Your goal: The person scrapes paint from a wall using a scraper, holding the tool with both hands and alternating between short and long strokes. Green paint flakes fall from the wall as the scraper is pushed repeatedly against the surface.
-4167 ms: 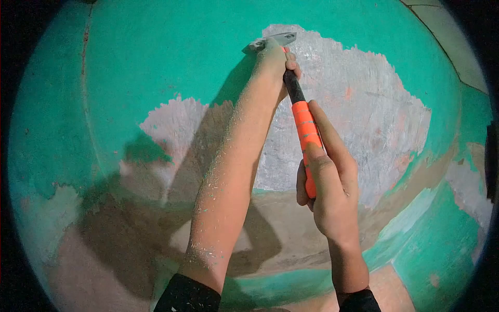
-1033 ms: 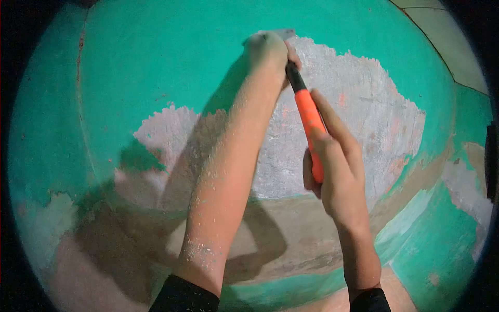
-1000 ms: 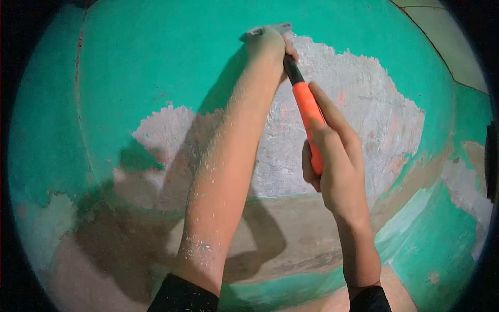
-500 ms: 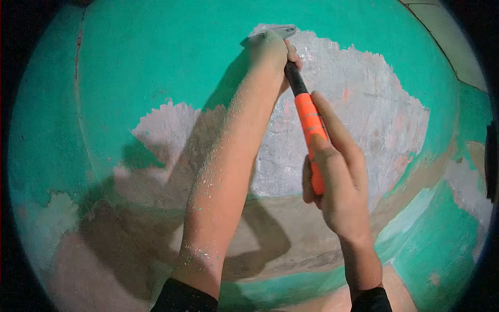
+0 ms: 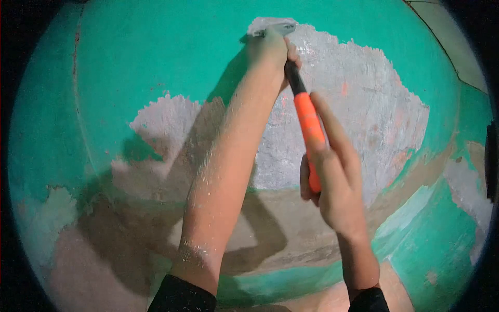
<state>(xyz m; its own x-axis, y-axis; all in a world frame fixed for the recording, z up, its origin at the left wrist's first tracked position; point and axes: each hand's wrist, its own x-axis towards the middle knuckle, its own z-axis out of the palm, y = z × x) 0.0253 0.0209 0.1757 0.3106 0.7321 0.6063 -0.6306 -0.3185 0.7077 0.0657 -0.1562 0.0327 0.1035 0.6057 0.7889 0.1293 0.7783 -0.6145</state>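
Observation:
A long-handled scraper [image 5: 309, 117] with an orange and black handle lies across a green painted wall [image 5: 156, 52]. Its metal head [image 5: 282, 27] is against the upper edge of a bare grey patch [image 5: 343, 78], where green paint is gone. My left hand [image 5: 271, 49] is closed around the black neck just below the head; its fingers are partly hidden behind the wrist. Lower down, my right hand [image 5: 335, 177] wraps the orange grip, its index finger stretched along the handle. Pale flakes dot my left forearm.
A brown band [image 5: 296, 218] runs under the grey patch, with a green strip below it. Another bare patch [image 5: 470, 192] shows at the right. A vertical crack [image 5: 77, 57] marks the wall at the left. My arms cast a dark shadow.
The view has shifted slightly, so the wall sits a little higher in it. The scraper head stays near the patch's top edge, and both hands keep their hold.

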